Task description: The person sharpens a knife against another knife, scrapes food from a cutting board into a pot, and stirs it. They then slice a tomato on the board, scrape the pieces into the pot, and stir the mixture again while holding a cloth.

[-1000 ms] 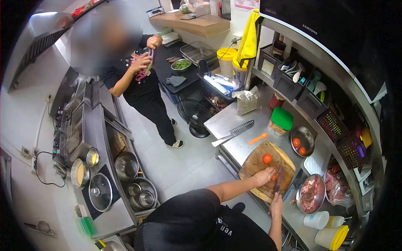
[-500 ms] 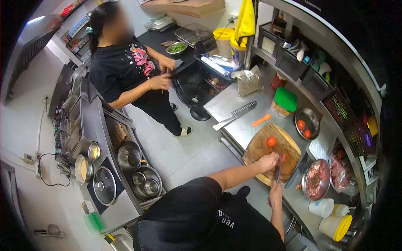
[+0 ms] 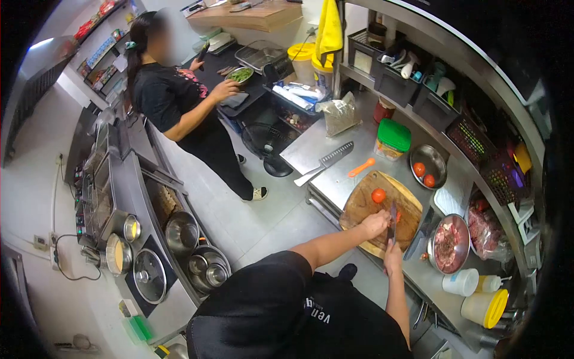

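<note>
On the wooden cutting board (image 3: 357,210) my left hand (image 3: 375,224) is closed, its fingers curled beside the blade. What it pins there appears to be tomato, mostly hidden by the fingers. My right hand (image 3: 393,257) grips a knife (image 3: 392,222), its blade pointing away from me over the board. Small red pieces of cut tomato (image 3: 399,218) lie against the far side of the blade. A whole tomato (image 3: 378,195) sits on the board beyond my left hand. Two more tomatoes (image 3: 420,169) rest in a metal bowl (image 3: 439,157) behind the board.
A large knife (image 3: 336,155), an orange peeler-like tool (image 3: 362,167) and a green-lidded tub (image 3: 394,136) are on the steel counter. A bowl of meat (image 3: 448,245) stands at right. Across the aisle, a co-worker (image 3: 173,96) reaches toward a bowl of greens (image 3: 241,75).
The blade has turned more upright in view, with my right hand still on it. The co-worker turned toward the back counter, one hand raised with a dark object, the other at the greens bowl.
</note>
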Available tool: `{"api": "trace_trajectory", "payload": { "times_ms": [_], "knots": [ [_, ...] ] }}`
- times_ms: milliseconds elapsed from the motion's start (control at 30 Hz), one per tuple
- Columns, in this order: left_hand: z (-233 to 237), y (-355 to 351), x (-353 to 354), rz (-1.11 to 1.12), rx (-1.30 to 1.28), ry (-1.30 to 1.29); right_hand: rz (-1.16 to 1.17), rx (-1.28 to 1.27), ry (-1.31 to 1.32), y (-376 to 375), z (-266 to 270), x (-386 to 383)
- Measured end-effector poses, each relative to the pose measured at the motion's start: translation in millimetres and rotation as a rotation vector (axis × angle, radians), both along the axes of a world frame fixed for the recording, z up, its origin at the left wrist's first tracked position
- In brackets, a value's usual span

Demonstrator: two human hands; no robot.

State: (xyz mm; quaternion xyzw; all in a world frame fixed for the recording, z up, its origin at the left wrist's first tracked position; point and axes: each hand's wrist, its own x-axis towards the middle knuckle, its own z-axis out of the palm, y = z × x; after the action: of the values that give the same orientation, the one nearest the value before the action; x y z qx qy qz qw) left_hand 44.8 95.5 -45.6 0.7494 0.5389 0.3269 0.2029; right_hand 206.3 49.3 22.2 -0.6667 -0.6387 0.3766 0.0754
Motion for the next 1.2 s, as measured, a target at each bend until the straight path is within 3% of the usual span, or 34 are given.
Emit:
{"api": "trace_trajectory", "payload": {
  "times_ms": [67, 100, 133, 167, 200, 233, 300, 467, 633, 667, 733, 767, 867, 967, 1067, 1133, 1200],
  "knots": [
    [-15.2, 11.3, 4.5, -0.01, -0.195, 0.1, 0.033, 0.166, 0.021, 15.7, -55.2, 25.2],
    [-30.7, 17.9, 0.1, -0.114, 0.005, 0.006, 0.055, 0.227, 0.047, 14.4, -71.8, 35.0],
    [-42.1, 21.9, -4.5, -0.224, 0.196, -0.113, 0.064, 0.28, 0.06, 16.7, -76.7, 49.9],
    [-40.0, 18.7, -5.7, -0.132, 0.208, -0.052, 0.084, 0.255, 0.031, 10.2, -55.8, 50.4],
    [-4.4, 4.8, -9.1, -0.048, 0.114, 0.105, 0.104, 0.331, 0.07, -1.0, -35.1, 48.6],
    [-14.8, 4.4, -7.9, 0.065, 0.147, -0.029, 0.134, 0.241, 0.009, -7.8, -18.1, 48.6],
    [-6.1, 0.6, -11.5, 0.048, 0.109, 0.064, 0.067, 0.013, -0.101, -19.7, 8.8, 41.6],
    [10.4, -2.4, -13.1, 0.042, 0.132, 0.037, 0.098, 0.07, -0.118, -41.9, 19.6, 30.9],
    [7.6, -2.0, -12.7, -0.023, 0.091, 0.098, -0.096, -0.259, -0.077, -42.9, 67.3, 2.3],
    [7.7, 0.0, -13.4, -0.025, 0.089, 0.098, -0.097, -0.262, -0.077, -37.1, 40.4, 4.4],
    [10.0, -1.8, -12.3, -0.018, 0.015, 0.048, 0.058, 0.027, -0.116, -29.3, -35.5, 12.8],
    [10.5, -2.8, -12.1, -0.018, 0.012, 0.045, 0.059, 0.023, -0.119, -21.4, -39.9, 11.3],
    [16.0, 2.5, -12.2, -0.061, 0.006, 0.148, 0.055, 0.031, -0.073, 3.1, -31.5, 4.9],
    [9.7, -0.5, -14.3, -0.014, 0.081, 0.099, 0.101, 0.067, -0.074, 1.8, -4.9, 10.1],
    [12.2, -6.1, -16.0, 0.057, 0.089, -0.012, -0.018, 0.039, -0.015, -18.9, 23.0, 13.3],
    [18.6, -9.0, -19.2, 0.077, 0.031, -0.076, -0.005, -0.105, -0.078, -32.0, 48.1, 8.8],
    [8.5, -7.8, -21.0, 0.02, 0.086, 0.015, 0.248, 0.377, -0.069, -39.3, -31.6, 38.4]
  ]
}}
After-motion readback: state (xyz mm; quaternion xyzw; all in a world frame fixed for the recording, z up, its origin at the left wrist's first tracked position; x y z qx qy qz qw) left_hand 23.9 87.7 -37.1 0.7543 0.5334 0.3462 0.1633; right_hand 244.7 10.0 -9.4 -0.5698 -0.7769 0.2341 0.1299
